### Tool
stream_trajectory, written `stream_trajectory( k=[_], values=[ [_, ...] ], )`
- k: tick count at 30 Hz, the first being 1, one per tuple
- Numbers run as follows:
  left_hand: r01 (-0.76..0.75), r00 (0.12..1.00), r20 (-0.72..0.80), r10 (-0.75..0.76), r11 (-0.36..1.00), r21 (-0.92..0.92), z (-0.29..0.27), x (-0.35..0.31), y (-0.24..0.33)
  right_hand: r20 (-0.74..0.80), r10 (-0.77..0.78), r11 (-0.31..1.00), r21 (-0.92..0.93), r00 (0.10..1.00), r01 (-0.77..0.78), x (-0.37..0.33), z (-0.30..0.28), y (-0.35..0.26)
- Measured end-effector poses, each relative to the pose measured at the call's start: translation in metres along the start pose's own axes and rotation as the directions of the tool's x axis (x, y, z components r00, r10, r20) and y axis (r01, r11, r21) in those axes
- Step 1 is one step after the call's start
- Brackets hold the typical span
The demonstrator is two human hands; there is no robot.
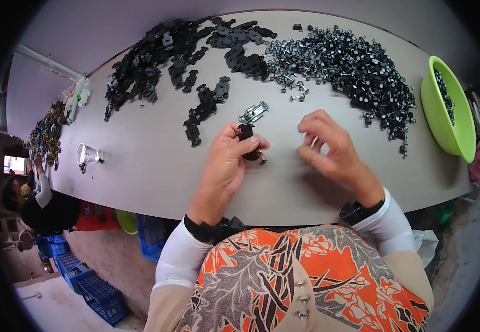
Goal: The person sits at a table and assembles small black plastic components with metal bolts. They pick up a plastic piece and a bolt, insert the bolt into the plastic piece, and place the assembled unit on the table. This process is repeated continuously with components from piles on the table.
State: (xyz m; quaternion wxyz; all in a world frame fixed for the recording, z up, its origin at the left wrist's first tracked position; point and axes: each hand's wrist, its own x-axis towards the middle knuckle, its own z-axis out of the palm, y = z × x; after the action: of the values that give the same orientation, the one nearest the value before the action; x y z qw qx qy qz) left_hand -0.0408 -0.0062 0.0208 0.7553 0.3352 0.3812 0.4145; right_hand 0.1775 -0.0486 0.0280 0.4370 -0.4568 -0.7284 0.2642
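In my left hand (226, 160) is a black plastic toy-car chassis (246, 135), pinched between thumb and fingers. A small wheel axle (262, 160) shows at its lower end, beside my fingers. To the right, my right hand (331, 146) is raised above the table, thumb and forefinger curled toward each other. Something small and pale shows at those fingertips, too faint to name. Just beyond my left hand lies a grey-silver chassis (254, 112). A short row of black chassis (201, 113) rests to the left of it.
Black chassis are heaped (140, 72) at the far left, wheel axles (351, 66) at the far right. A green basin (456, 130) with wheels stands at the right edge. A clear cup (88, 154) lies at left; beyond, a person (32, 191) works at another pile (49, 133).
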Motion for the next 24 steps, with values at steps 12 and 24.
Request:
stream_trajectory(
  k=[12,24],
  values=[
    [-0.012,1.0,-0.008,0.011,0.974,-0.225,0.044,0.012,-0.026,-0.191,-0.045,0.998,0.045,0.981,0.054,-0.016,0.02,-0.014],
    [0.166,0.98,0.128,-0.154,0.982,-0.093,0.028,0.008,-0.028,-0.161,-0.16,0.954,-0.28,0.974,0.11,-0.019,0.015,-0.002]
  ],
)
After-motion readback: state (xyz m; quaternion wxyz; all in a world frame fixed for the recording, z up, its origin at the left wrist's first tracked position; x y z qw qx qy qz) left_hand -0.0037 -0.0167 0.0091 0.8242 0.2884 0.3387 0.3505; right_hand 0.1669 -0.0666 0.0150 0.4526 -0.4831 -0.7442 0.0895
